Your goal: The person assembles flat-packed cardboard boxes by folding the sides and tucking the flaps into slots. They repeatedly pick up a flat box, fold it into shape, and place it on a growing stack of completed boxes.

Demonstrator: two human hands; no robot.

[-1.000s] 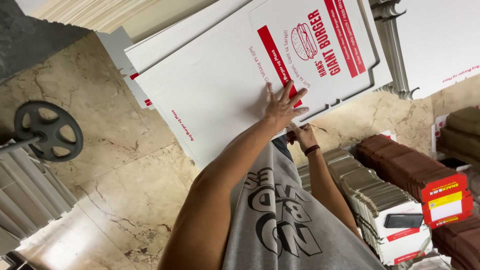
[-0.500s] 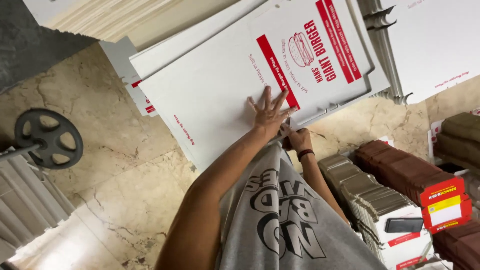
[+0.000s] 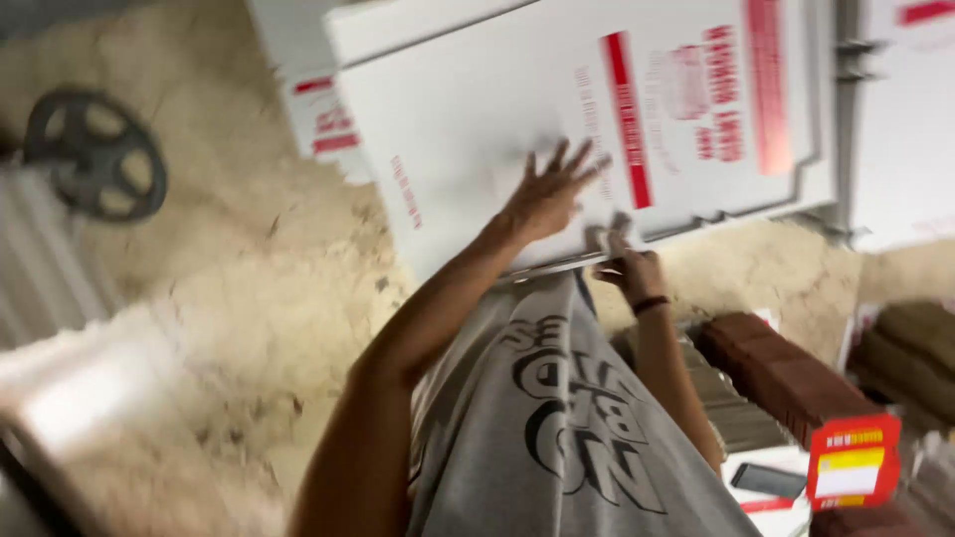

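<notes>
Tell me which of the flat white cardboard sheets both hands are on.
The big front sheet with the red stripe: the left hand lies spread on its face and the right hand grips its lower edge. The other sheets behind go untouched.

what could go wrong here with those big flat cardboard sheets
The left hand only presses flat on the top white cardboard sheet, so it could slide off the stack. The right hand pinches just the sheet's edge, a weak grip that may slip. The blurred view suggests fast motion, and the stacked cartons stand close by.
</notes>
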